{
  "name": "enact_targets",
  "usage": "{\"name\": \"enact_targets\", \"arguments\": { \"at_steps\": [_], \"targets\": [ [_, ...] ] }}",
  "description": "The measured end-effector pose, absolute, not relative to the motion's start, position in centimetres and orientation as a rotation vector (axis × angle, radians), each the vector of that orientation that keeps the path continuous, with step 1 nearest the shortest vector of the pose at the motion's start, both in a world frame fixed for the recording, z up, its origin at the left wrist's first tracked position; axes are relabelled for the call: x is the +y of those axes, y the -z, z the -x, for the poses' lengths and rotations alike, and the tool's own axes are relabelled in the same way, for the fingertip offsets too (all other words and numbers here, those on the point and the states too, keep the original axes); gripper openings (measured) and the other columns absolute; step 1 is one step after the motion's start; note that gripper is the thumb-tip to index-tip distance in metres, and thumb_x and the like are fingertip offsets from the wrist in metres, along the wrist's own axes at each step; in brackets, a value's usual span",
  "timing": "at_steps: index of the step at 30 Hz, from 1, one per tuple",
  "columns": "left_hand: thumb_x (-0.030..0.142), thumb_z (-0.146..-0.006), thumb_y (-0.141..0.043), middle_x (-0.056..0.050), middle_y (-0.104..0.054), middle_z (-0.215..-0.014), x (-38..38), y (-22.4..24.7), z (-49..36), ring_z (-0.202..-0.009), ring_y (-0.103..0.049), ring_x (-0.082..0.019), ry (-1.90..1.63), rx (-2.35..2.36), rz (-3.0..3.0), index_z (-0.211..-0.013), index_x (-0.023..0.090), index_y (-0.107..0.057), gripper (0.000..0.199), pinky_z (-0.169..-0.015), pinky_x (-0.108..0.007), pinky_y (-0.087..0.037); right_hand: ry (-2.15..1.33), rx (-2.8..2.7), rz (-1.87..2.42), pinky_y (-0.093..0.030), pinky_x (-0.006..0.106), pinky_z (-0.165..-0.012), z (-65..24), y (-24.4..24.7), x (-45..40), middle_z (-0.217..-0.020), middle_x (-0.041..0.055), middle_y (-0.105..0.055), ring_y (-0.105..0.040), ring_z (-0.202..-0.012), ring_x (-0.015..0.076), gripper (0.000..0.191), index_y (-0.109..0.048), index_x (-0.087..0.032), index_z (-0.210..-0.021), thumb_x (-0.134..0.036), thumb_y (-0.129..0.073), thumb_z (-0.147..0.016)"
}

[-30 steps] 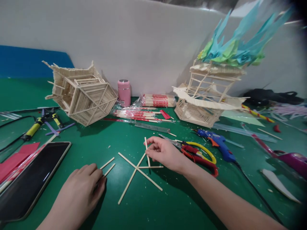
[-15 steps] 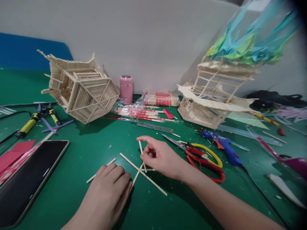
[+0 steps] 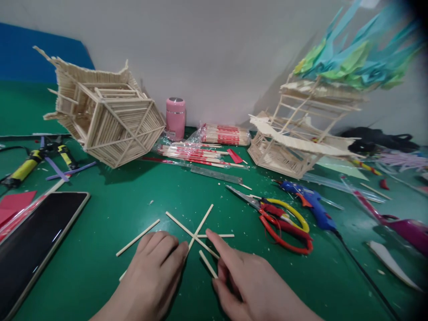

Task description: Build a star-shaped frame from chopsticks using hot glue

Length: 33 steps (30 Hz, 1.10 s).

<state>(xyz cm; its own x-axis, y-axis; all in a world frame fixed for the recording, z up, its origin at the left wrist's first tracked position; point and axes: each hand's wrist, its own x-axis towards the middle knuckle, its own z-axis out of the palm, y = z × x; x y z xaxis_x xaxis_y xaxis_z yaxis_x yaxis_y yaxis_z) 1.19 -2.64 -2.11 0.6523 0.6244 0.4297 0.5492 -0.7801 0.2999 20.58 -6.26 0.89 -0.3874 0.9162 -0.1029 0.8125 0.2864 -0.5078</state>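
Smooth green tabletop (image 3: 133, 196) bears crossed, slender pale wooden sticks (image 3: 195, 236); the left hand (image 3: 152, 269) bunches its fingers, grip hidden; the right hand (image 3: 249, 278), index outstretched, pinches a straight pale wooden stick (image 3: 207, 263).

left hand (image 3: 155, 269): palm down, fingers bent | right hand (image 3: 249, 276): index extended, thumb below, pinching | hands apart

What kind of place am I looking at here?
Probably a craft workspace: a green tabletop holds a blue glue gun, red-and-yellow-handled scissors and a model built of thin sticks. Whether it is a classroom, workshop or home, I can't tell.
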Motion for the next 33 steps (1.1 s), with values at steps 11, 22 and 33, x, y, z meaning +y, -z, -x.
{"name": "enact_targets", "arguments": {
  "at_steps": [11,22,33],
  "targets": [
    [0.007,-0.080,-0.039,-0.005,-0.055,-0.066,-2.7,2.2,-1.6,-0.061,-0.045,-0.017,-0.811,0.951,-2.710,-0.083,0.014,-0.058,0.020,-0.057,-0.031,-0.034,-0.547,-2.322,1.758,-0.041,0.025,-0.046,-19.9,0.5,-7.5,-0.067,0.0044,-0.063,-0.056,-0.053,0.0161,0.040,-0.052,-0.014,-0.105,-0.013,-0.047,-0.065],
    [0.010,-0.083,-0.038,-0.008,-0.056,-0.087,-2.8,3.1,-1.2,-0.081,-0.047,-0.020,-0.813,1.051,-2.664,-0.099,0.015,-0.055,0.024,-0.073,-0.036,-0.035,-0.373,-2.329,1.777,-0.024,0.026,-0.043,-19.3,1.3,-8.3,-0.052,-0.0002,-0.057,-0.052,-0.047,0.0143,0.009,-0.049,-0.020,-0.059,-0.019,-0.049,-0.068],
    [0.015,-0.078,-0.042,-0.009,-0.054,-0.092,-2.2,3.4,-1.3,-0.080,-0.046,-0.024,-0.548,1.185,-2.833,-0.114,0.020,-0.050,0.037,-0.064,-0.035,-0.036,-0.641,-2.305,2.092,-0.017,0.027,-0.045,-16.9,-1.1,-6.6,-0.063,0.0019,-0.064,-0.059,-0.058,0.0185,0.013,-0.055,-0.020,-0.065,-0.021,-0.044,-0.071]
  ]
}}
